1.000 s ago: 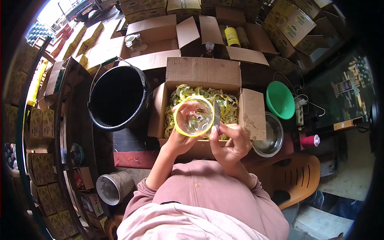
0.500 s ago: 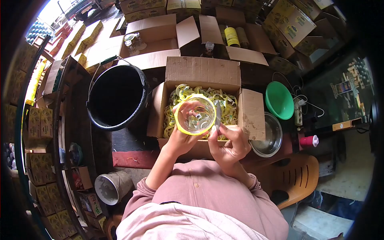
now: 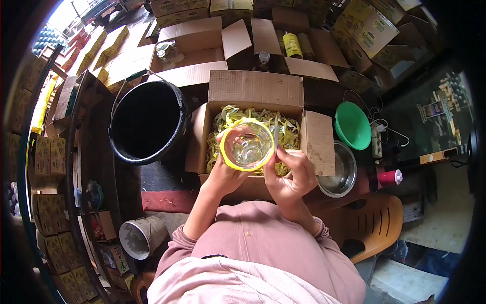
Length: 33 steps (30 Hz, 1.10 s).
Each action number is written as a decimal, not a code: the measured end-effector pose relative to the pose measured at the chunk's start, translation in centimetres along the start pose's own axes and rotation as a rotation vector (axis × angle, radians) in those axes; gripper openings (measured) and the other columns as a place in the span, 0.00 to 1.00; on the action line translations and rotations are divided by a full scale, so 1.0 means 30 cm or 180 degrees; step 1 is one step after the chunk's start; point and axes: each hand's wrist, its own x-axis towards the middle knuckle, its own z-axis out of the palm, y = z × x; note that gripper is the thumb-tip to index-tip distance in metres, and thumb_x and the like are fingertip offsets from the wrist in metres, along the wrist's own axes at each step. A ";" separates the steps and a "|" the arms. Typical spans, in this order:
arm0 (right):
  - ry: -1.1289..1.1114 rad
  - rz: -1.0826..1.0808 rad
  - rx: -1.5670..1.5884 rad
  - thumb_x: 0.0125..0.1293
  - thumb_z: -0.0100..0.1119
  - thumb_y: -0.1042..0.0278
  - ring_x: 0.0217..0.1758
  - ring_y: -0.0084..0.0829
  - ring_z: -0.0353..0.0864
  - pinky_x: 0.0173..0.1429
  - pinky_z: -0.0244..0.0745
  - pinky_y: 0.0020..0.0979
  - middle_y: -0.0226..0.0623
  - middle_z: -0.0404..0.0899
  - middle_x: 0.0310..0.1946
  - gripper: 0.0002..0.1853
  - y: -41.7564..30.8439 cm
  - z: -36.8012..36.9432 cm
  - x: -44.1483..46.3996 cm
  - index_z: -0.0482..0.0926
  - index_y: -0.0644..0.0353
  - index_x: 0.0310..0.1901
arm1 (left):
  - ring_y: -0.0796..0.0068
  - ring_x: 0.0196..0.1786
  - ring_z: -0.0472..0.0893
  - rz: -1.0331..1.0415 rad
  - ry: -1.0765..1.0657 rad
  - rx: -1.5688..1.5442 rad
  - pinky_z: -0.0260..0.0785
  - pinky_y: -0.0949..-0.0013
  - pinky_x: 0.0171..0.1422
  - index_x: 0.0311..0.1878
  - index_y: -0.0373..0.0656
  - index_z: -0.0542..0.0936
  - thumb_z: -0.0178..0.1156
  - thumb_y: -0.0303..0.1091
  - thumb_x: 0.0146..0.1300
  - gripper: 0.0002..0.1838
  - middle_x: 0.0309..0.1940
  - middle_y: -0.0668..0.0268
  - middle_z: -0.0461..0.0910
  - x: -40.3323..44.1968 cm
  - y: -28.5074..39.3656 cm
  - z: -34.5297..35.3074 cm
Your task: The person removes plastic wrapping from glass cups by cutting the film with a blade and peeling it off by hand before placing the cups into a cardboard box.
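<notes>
My left hand [image 3: 226, 175] is closed around a clear plastic cup [image 3: 249, 148] with a yellow rim, tilted so that I look into its mouth. In my right hand [image 3: 292, 175], thumb and fingers pinch a thin grey knife [image 3: 276, 133]. Its blade points away from me and lies along the right side of the yellow rim. Whether the edge has cut into the rim I cannot tell. Below both hands stands an open cardboard box [image 3: 256, 87] holding a heap of yellow and clear plastic strips [image 3: 289, 130].
Left of the box stands a black bucket [image 3: 117, 147]; to its right are a green bowl [image 3: 353, 126] and a metal bowl [image 3: 344, 177]. A pink thread spool [image 3: 390, 177] lies near an orange chair [image 3: 374, 223]. Farther back, an open carton [image 3: 195, 33] contains clear cups.
The cup has turned slightly in my left hand and shifted a little left. The knife stands a bit more upright beside the rim; my right hand has barely moved.
</notes>
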 end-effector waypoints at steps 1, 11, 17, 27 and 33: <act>-0.0006 0.0008 0.0006 0.43 0.64 0.83 0.26 0.28 0.78 0.30 0.73 0.24 0.36 0.77 0.24 0.10 0.003 0.000 0.000 0.77 0.65 0.31 | 0.58 0.59 0.64 0.0012 -0.0021 0.0083 0.62 0.60 0.60 0.62 0.37 0.52 0.66 0.26 0.47 0.41 0.56 0.53 0.59 -0.003 0.000 0.000; -0.0040 0.0127 0.0109 0.43 0.64 0.83 0.26 0.28 0.78 0.31 0.73 0.25 0.37 0.76 0.24 0.11 0.009 0.000 -0.021 0.77 0.65 0.32 | 0.58 0.60 0.63 -0.0205 0.0097 -0.0068 0.61 0.61 0.61 0.60 0.37 0.55 0.66 0.27 0.46 0.39 0.55 0.54 0.59 -0.006 0.000 -0.001; -0.0130 0.0176 0.0144 0.44 0.63 0.83 0.26 0.27 0.79 0.31 0.75 0.24 0.35 0.78 0.24 0.12 0.019 -0.009 0.001 0.78 0.62 0.33 | 0.57 0.61 0.61 -0.0080 -0.0133 0.0162 0.59 0.61 0.62 0.61 0.37 0.55 0.66 0.27 0.46 0.39 0.56 0.53 0.59 -0.011 0.011 -0.016; -0.0199 0.0406 0.0254 0.45 0.64 0.82 0.26 0.26 0.80 0.32 0.76 0.24 0.35 0.78 0.24 0.11 0.031 -0.026 -0.017 0.78 0.62 0.33 | 0.55 0.62 0.60 -0.0144 -0.0138 -0.0124 0.56 0.59 0.64 0.60 0.34 0.56 0.65 0.26 0.46 0.38 0.56 0.53 0.61 0.004 -0.015 -0.018; -0.0203 0.0475 0.0303 0.45 0.63 0.82 0.26 0.26 0.79 0.32 0.75 0.24 0.35 0.78 0.24 0.11 0.038 -0.021 -0.004 0.78 0.62 0.33 | 0.54 0.63 0.58 -0.0143 -0.0328 -0.0108 0.55 0.58 0.64 0.61 0.35 0.55 0.66 0.30 0.47 0.40 0.57 0.51 0.60 -0.006 -0.018 -0.006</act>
